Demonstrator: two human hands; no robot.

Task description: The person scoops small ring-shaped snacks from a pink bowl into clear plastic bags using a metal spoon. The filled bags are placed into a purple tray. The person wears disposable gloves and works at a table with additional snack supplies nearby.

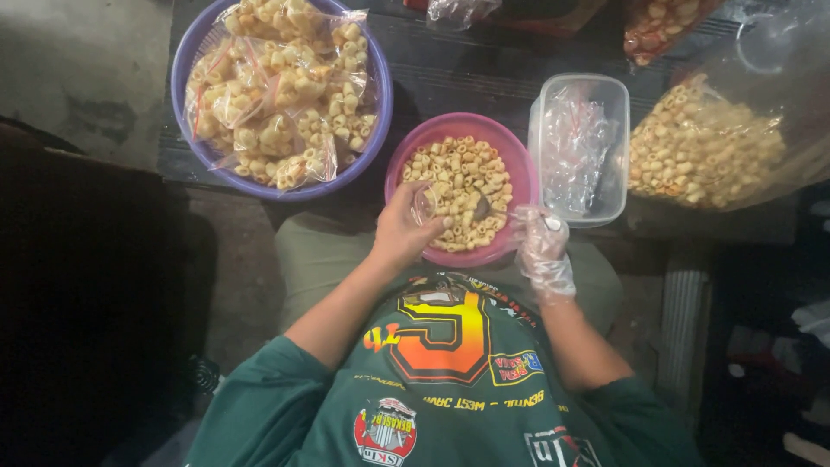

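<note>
Fingers [430, 227] of the left hand [402, 233] pinch a small clear bag [423, 205] (right hand's [543, 251] grip unclear) over the pink bowl [519, 169].

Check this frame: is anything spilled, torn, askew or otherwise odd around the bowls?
Nothing is spilled. One oddity: only the right hand wears a clear plastic glove; the left hand is bare while holding a small clear bag over the pink bowl of macaroni snacks. The filled bags sit inside the purple bowl.
</note>
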